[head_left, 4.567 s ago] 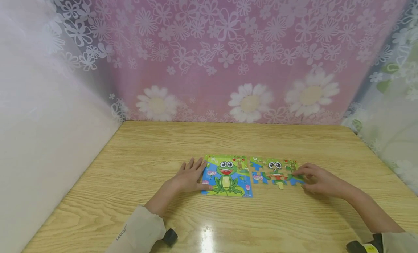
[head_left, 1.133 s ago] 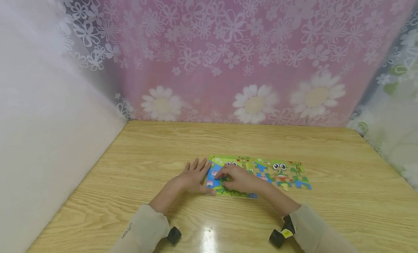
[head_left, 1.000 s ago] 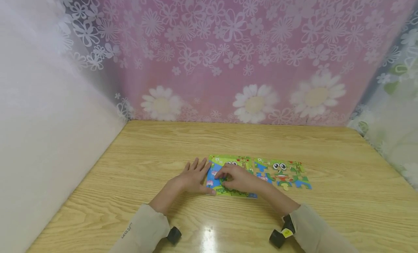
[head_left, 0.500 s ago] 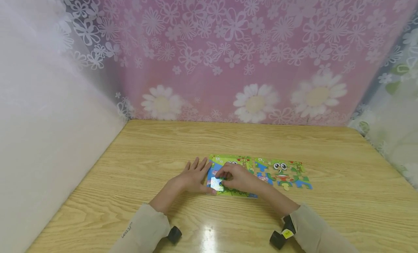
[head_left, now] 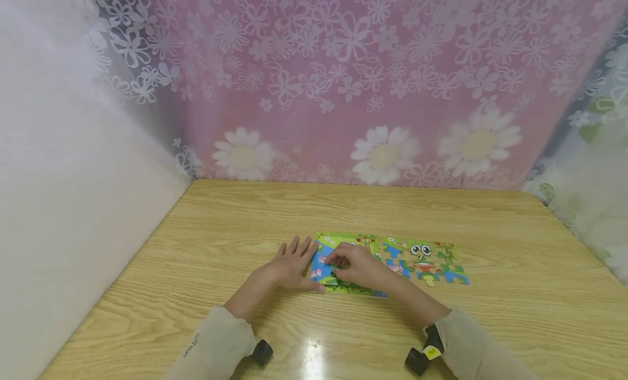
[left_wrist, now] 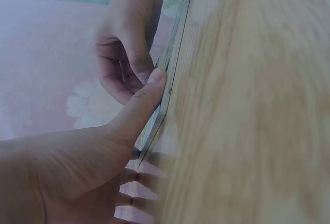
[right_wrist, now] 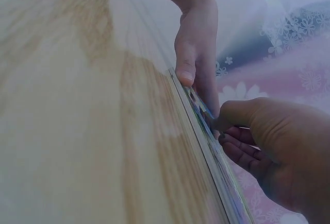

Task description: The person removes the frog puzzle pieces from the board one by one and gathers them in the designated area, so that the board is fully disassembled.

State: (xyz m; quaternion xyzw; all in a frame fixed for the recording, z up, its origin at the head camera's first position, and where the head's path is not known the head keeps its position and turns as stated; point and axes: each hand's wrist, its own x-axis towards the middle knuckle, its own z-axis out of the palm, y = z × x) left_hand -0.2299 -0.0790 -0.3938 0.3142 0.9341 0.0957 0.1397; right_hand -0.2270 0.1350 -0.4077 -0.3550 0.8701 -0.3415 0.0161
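A square frog puzzle board (head_left: 353, 290) lies on the table, and its left edge is under my left hand (head_left: 287, 268). That hand has its fingers spread, with the thumb (left_wrist: 147, 92) pressing on the board's front corner. Over the middle of the board, my right hand (head_left: 360, 266) pinches a puzzle piece (head_left: 330, 277), blue and pink with a little green, tilted above the left part of the picture. In the right wrist view the piece (right_wrist: 203, 108) shows between thumb and fingers. The right hand hides much of the printed frog.
Right of the board lie several loose frog puzzle pieces (head_left: 421, 250), spread roughly in picture order. The wooden table (head_left: 245, 216) ends at a pink flowered curtain (head_left: 314, 96) behind and a white wall (head_left: 73, 178) on the left.
Earlier the right hand was at the loose pieces; it has come left over the board. In the last second the piece has tilted and flashed light. The left hand keeps its place on the board.
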